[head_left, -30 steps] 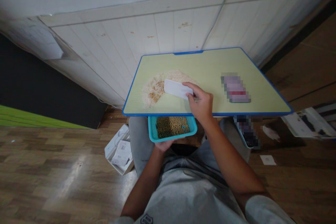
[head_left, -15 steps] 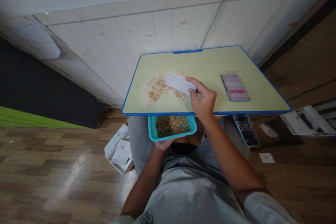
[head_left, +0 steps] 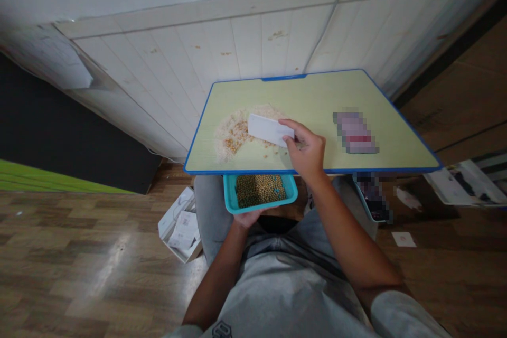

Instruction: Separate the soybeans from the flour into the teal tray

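My right hand [head_left: 307, 150] grips the right end of a white rectangular card [head_left: 269, 129] between thumb and fingers, over the yellow-green tabletop with a blue rim [head_left: 336, 171]. Under and left of the card lie pale grains [head_left: 225, 152] mixed with orange-yellow round beans [head_left: 231, 144]; a few loose beans sit below the card. My left hand [head_left: 249, 218] holds a turquoise tray [head_left: 293, 193] from beneath, just under the table's near edge. Greenish and tan beans [head_left: 259, 190] fill much of the tray's bottom. Most left fingers are hidden by the tray.
A blurred-out phone-like object [head_left: 356, 133] lies on the table's right side. Another device [head_left: 372, 200] rests by my right thigh. On the floor are an opened white box [head_left: 180, 229] and a small white paper [head_left: 404, 239]. A wall [head_left: 253, 47] stands behind the table.
The card in my right hand has shifted slightly left and tilts less. Loose beans now show below it. My left hand and the tray have hardly moved.
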`<state>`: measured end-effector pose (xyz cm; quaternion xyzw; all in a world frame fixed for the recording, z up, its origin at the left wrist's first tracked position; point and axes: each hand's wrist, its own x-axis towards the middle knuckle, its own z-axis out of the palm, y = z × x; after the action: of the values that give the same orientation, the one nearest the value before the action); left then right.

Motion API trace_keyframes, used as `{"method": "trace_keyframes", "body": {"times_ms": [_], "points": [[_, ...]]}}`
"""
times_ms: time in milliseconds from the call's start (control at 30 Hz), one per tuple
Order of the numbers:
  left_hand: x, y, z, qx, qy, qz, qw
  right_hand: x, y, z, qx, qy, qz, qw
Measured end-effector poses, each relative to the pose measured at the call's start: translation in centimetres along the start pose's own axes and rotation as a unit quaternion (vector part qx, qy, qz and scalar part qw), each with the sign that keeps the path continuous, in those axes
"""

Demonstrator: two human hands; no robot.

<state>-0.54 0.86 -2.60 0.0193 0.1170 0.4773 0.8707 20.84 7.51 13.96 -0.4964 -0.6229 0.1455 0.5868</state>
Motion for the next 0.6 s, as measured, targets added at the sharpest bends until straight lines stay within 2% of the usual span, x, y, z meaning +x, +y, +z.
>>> {"method": "trace_keyframes", "body": {"times_ms": [167, 300, 600], "points": [[-0.1, 0.1, 0.1, 0.002, 0.018, -0.001, 1.0, 0.0, 0.6, -0.2, 0.034, -0.017, 0.002, 0.999], [-0.2, 0.2, 0.6, 0.006, 0.006, -0.011, 1.0, -0.1, 0.7, -0.4, 0.019, -0.002, -0.003, 1.0], [-0.2, 0.2, 1.2, -0.003, 0.006, -0.001, 1.0, -0.4, 0.0, -1.2, 0.024, -0.03, -0.005, 0.999]]}}
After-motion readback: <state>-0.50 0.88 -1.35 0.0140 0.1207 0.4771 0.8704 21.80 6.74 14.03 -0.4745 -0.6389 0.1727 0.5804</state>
